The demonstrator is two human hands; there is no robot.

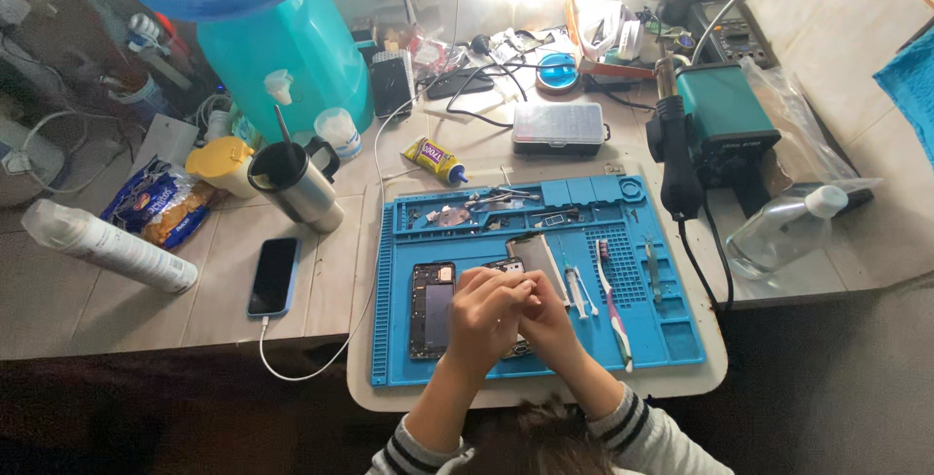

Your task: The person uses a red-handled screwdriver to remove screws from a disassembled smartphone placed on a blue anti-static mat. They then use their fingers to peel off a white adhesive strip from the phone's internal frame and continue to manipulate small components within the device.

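Blue repair mat (681,339) bearing an opened phone (431,308), back already off, loose parts unrefitted; left hand (484,311) and right hand (548,324) pinched together above it, grip contents impossible to tell.

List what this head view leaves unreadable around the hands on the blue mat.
- Whatever the left hand and right hand pinch: head view, hidden by the fingers.
- Part beneath them on the blue mat: covered by both hands.
- Tiny pieces in the mat's top trays: too small.
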